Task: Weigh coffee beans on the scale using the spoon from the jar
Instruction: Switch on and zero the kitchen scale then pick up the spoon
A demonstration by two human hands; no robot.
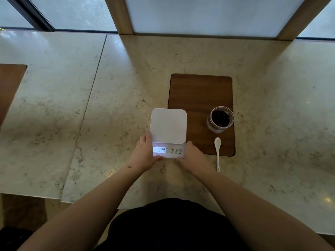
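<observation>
A white digital scale [168,125] with a lit display sits at the middle of the marble counter, its right edge over a wooden board. My left hand [145,151] grips its near left corner and my right hand [194,156] grips its near right corner. The weighing plate is bare. An open glass jar [220,119] with dark coffee beans stands on the board to the right of the scale. A white spoon [217,153] lies in front of the jar, bowl on the board, handle pointing toward me over the counter.
The brown wooden board [199,91] lies on the marble counter [108,105]. A seam in the counter runs diagonally at the left. Wooden window frames rise at the back. Another wooden inlay [9,84] shows at the far left edge.
</observation>
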